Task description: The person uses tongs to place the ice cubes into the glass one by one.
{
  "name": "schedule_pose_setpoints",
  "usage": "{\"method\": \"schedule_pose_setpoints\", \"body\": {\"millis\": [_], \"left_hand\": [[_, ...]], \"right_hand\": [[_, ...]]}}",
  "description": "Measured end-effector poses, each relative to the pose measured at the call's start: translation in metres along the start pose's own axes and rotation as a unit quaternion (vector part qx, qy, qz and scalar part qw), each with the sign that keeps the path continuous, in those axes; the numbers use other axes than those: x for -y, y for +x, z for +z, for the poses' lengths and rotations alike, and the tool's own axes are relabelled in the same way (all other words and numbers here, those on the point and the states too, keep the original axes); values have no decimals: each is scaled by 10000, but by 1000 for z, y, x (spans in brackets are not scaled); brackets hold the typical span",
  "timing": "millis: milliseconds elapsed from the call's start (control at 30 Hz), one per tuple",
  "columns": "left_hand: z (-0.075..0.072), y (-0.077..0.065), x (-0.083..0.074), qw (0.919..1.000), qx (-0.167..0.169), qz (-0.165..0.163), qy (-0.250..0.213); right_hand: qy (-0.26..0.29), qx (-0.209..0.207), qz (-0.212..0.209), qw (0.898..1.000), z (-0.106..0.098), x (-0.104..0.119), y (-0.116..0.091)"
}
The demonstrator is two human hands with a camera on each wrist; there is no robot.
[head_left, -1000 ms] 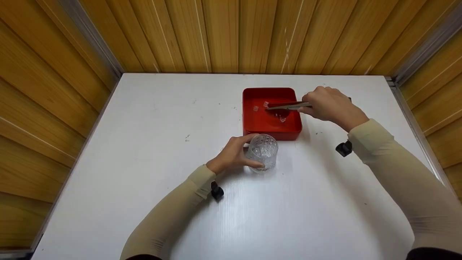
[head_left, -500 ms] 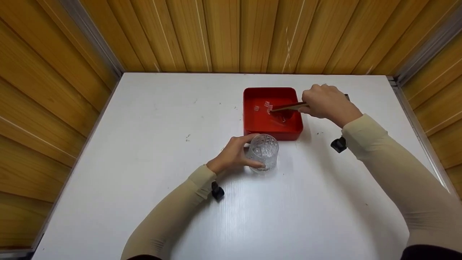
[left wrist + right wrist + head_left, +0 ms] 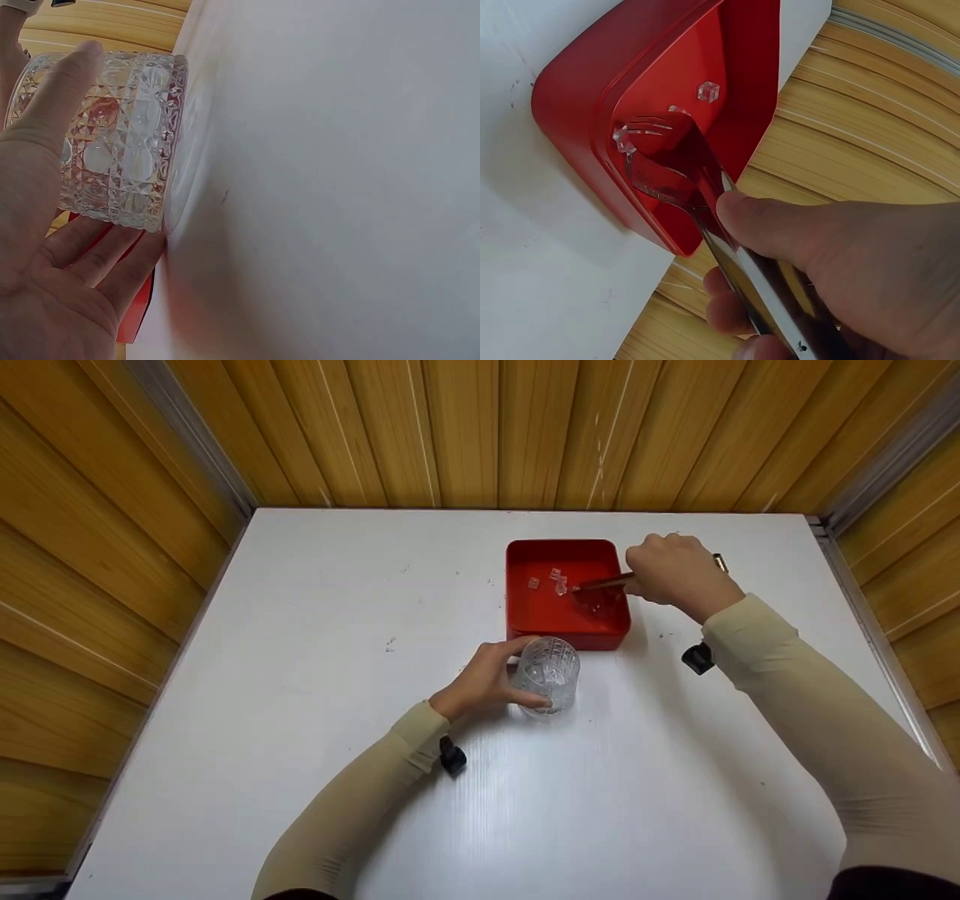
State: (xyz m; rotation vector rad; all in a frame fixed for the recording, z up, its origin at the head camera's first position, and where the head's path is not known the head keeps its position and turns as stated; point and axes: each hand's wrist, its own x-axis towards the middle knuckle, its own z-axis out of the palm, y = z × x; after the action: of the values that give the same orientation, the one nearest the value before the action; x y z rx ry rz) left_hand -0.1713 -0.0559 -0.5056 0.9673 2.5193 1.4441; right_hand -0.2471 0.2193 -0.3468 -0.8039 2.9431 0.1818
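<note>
In the head view my left hand [image 3: 487, 679] holds a clear cut-glass tumbler [image 3: 553, 679], standing just in front of a red box [image 3: 574, 641]. The left wrist view shows the thumb along one side of the tumbler [image 3: 120, 142], fingers on the other side. My right hand [image 3: 671, 570] grips metal tongs [image 3: 609, 581] that reach down into the box from its right. Their fork-like tips appear in the right wrist view, with a clear cube [image 3: 624, 140] right at them. Another clear cube [image 3: 708, 91] lies apart on the box floor.
Several clear cubes, one of them a clear cube [image 3: 533, 583] at the left, lie inside the box. All this is on a white table [image 3: 360, 720]. Yellow wood-look panels [image 3: 465, 435] rise behind and along both sides.
The tongs' tips have moved right within the box, and their arms look closer together. My right hand has shifted slightly left. My left hand and the tumbler have stayed put.
</note>
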Motion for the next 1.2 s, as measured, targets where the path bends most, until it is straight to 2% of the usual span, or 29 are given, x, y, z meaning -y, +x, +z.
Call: {"method": "schedule_pose_setpoints", "body": {"millis": [200,700,933,1200], "left_hand": [[0,0,0,10000,27,-30,65],[0,0,-1,10000,29,-59,8],[0,0,0,10000,15,-45,54],[0,0,0,9998,64,-93,141]], "right_hand": [[-80,86,35,9999,2,3,4],[168,327,171,9992,8,-2,2],[306,279,177,9990,8,-3,2],[102,191,144,9997,10,-5,0]]}}
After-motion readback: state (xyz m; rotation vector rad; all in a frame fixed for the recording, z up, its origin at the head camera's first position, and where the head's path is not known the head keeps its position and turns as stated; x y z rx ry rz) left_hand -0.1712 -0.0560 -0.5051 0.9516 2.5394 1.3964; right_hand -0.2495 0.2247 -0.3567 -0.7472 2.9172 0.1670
